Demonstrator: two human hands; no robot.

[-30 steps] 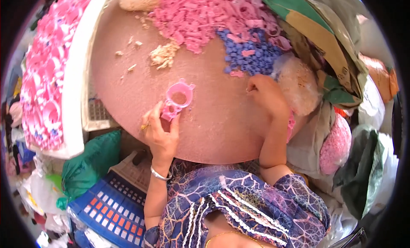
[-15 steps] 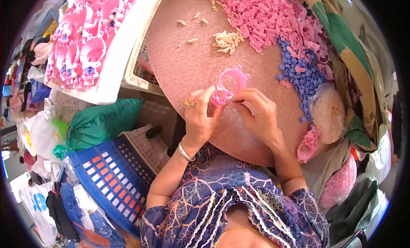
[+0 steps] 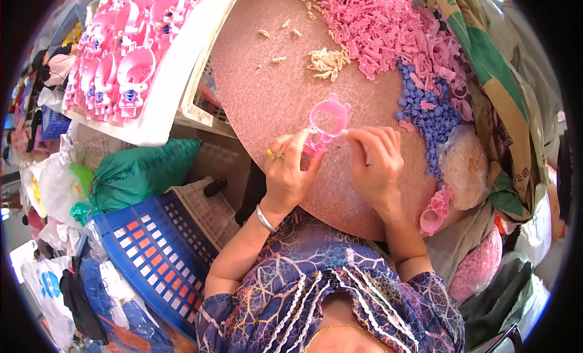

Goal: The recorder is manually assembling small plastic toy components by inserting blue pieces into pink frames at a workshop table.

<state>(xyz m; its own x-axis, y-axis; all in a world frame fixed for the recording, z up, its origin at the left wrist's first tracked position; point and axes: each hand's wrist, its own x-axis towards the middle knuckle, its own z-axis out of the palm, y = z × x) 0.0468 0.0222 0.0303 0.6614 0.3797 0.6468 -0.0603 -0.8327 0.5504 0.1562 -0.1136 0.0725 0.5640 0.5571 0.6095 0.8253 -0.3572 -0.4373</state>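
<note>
My left hand (image 3: 290,171) pinches a pink plastic piece (image 3: 328,117) at its lower end, between thumb and fingers. The piece has a round ring with small ears and a narrower part below. It is held up over the round table (image 3: 261,92). Close to the ring's lower right side is my right hand (image 3: 378,161), its fingers bent and brought together. Whether something small is between those fingertips cannot be made out. Another pink ringed piece (image 3: 433,212) lies at the table's right edge.
Loose pink parts (image 3: 379,37), small blue parts (image 3: 428,110) and cream-coloured pieces (image 3: 328,62) are heaped on the table. A white tray (image 3: 159,113) of pink pieces stands at the upper left. Below it are a green bag (image 3: 146,171) and a blue basket (image 3: 130,250).
My right hand has drawn a little to the right, away from the lower part of the pink piece. My left hand keeps its hold, and the piece has turned slightly.
</note>
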